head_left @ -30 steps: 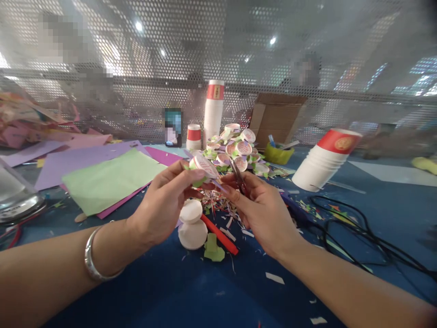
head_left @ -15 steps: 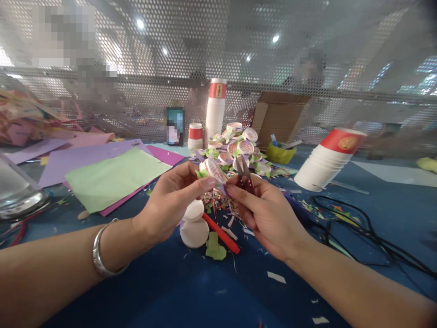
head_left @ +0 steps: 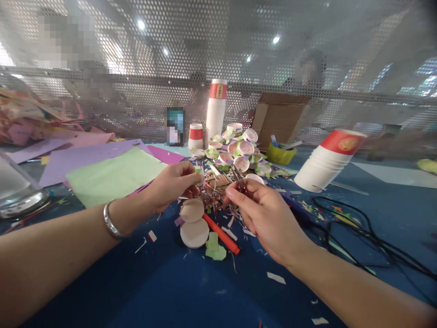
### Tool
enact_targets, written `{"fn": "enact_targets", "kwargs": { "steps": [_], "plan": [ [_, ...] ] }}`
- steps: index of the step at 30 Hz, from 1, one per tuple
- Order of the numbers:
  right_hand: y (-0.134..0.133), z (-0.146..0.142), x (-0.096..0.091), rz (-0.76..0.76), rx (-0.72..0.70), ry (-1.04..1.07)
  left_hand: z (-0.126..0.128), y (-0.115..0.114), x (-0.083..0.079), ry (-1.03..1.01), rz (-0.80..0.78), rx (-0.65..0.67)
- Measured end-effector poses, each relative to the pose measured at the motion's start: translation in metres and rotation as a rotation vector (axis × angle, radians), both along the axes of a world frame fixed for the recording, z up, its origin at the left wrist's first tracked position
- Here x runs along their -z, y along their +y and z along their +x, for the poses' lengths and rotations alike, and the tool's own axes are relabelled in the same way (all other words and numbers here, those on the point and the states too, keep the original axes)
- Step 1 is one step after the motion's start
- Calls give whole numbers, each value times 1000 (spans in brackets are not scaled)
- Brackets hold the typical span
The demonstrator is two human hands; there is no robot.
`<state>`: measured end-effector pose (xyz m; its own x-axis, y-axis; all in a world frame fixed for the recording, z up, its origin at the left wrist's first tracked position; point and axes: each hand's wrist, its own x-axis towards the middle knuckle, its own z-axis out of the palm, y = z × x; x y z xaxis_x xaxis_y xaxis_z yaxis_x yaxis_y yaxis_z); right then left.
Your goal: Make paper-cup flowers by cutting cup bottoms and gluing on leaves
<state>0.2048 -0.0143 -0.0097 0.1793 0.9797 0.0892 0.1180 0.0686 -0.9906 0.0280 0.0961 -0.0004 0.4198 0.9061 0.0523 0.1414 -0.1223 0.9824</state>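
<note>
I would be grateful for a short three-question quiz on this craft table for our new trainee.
1. True or false: the right hand holds small scissors.
2. Which wrist wears the silver bracelet?
3. The red pen lies: A) on the green sheet; B) on the blue table beside the white discs; C) inside a cup.
Key: 1 true; 2 the left one, and the left hand pinches a paper piece; 3 B.

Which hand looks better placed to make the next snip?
Probably the right. The right hand grips the small scissors, with the tips aimed toward the small paper piece pinched in the left hand, which has no cutting tool.
</note>
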Motion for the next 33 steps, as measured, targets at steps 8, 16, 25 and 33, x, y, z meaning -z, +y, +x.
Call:
{"fn": "enact_targets", "kwargs": {
  "steps": [8,16,25,33],
  "plan": [
    [0,3,1,62,-15,-97,3,29,13,-105,363,-193],
    [-2,10,0,54,-33,-130,-6,9,-10,358,528,106],
    [-4,9,-4,28,-44,-232,-26,-14,-50,785,542,449],
    [-5,16,0,57,-142,-501,-22,-6,-37,800,459,497]
  ]
}}
